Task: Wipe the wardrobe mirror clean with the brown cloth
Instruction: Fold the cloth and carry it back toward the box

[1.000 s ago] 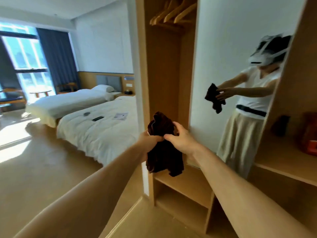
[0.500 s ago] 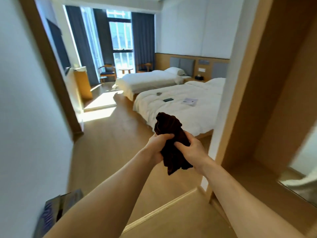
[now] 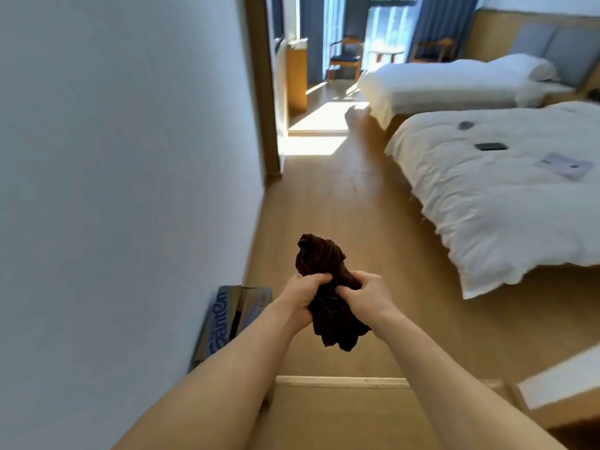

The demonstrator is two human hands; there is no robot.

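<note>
Wall [image 3: 113,157]: white, fills the left side.
Floor [image 3: 328,203]: wood, runs along the wall to a sunlit patch.
Near bed [image 3: 487,216]: white duvet, right of the walkway. The far bed [image 3: 438,82] lies beyond it, parallel, with a gap between.
Box [image 3: 224,310]: cardboard with blue print, on the floor against the foot of the wall.
Forearms: both bare, stretched forward above the floor.
Cloth [image 3: 319,261]: dark brown and bunched, held in the air between the two hands. One end sticks up above them, the other hangs below.
Left hand [image 3: 303,295]: fingers curled round the cloth's left side.
Right hand [image 3: 368,295]: fingers curled into its right side, close to the left.
On the near bed, well apart from each other: a paper [image 3: 566,165], a dark phone [image 3: 491,146] and a small grey item [image 3: 466,125].
</note>
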